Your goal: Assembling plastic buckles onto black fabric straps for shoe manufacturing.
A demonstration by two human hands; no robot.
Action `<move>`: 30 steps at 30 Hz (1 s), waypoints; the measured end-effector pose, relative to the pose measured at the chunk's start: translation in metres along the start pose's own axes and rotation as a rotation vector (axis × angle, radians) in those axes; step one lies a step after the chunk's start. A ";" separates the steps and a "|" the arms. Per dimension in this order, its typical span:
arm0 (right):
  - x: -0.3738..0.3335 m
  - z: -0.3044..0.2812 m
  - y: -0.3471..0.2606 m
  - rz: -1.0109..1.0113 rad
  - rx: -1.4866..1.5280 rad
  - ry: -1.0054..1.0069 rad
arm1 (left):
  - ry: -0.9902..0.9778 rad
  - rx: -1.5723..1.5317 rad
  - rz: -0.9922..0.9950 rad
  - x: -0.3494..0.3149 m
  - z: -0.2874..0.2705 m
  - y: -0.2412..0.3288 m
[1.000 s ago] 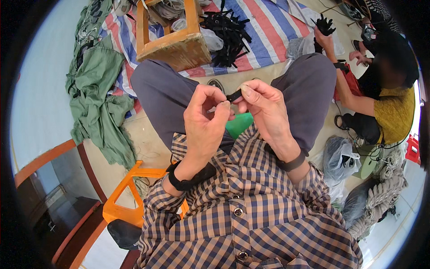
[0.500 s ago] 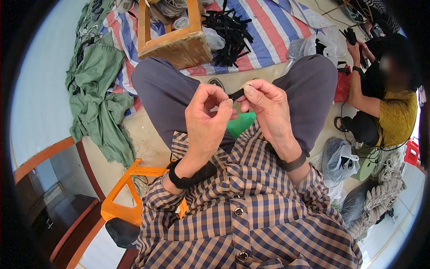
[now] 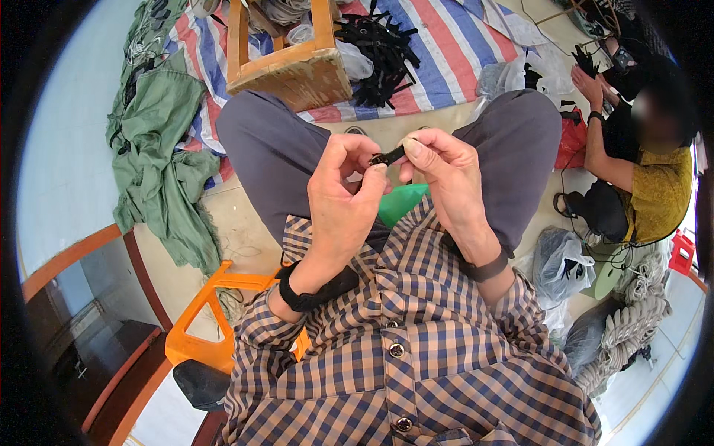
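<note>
A short black strap (image 3: 392, 155) spans the gap between my two hands, above my lap. Its left end, where a small shiny dark piece shows, is pinched between thumb and forefinger of my left hand (image 3: 338, 189). The thumb and fingers of my right hand (image 3: 446, 178) grip the other end. What the small piece is exactly cannot be made out. Below the hands, a bright green object (image 3: 402, 205) lies between my thighs, partly covered by my shirt.
A wooden stool (image 3: 294, 82) and a pile of black straps (image 3: 379, 56) lie ahead on a striped sheet (image 3: 439, 82). Green cloth (image 3: 160, 141) and an orange plastic stool (image 3: 186, 338) are left. At right are a co-worker (image 3: 658, 186), plastic bags (image 3: 561, 264) and rope bundles (image 3: 628, 327).
More of the strap's left end, with its small shiny piece, shows at my left fingertips. My hands keep nearly the same place. The co-worker's hands have shifted around a black bundle.
</note>
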State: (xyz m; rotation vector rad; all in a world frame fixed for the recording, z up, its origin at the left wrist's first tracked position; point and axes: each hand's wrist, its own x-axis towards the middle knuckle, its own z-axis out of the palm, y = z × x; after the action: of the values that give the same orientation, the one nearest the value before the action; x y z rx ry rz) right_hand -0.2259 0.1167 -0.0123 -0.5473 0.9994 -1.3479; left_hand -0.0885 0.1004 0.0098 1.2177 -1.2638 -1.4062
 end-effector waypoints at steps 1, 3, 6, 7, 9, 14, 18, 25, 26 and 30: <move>0.000 0.000 0.000 0.000 0.000 0.000 | -0.033 0.025 0.003 0.000 -0.002 0.000; 0.000 0.000 0.000 -0.006 -0.001 0.001 | -0.066 0.049 0.005 0.000 -0.003 -0.002; 0.000 0.001 0.000 0.010 0.016 0.009 | -0.055 0.030 0.024 0.000 -0.003 -0.004; 0.000 0.001 0.000 0.010 0.016 0.010 | -0.054 0.024 0.018 0.000 -0.002 -0.003; 0.000 0.000 0.000 0.003 0.014 0.011 | -0.052 0.019 0.012 0.000 -0.002 -0.002; 0.001 0.000 0.004 -0.017 0.004 0.000 | -0.036 -0.017 -0.037 0.000 -0.003 -0.004; 0.000 0.002 0.002 -0.026 -0.014 0.004 | -0.034 -0.031 -0.050 0.001 -0.004 -0.003; -0.001 0.002 0.002 -0.070 -0.105 0.009 | -0.041 0.019 -0.029 0.002 -0.005 -0.006; -0.001 0.002 0.002 -0.099 -0.147 0.012 | -0.047 0.049 -0.005 0.002 -0.005 -0.006; -0.002 0.003 0.000 -0.097 -0.204 0.019 | -0.031 0.078 0.010 0.001 -0.004 -0.005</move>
State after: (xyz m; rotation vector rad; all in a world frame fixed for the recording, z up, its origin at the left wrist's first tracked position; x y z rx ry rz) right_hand -0.2235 0.1177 -0.0104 -0.7457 1.1453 -1.3460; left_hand -0.0845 0.0995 0.0044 1.2444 -1.3559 -1.3847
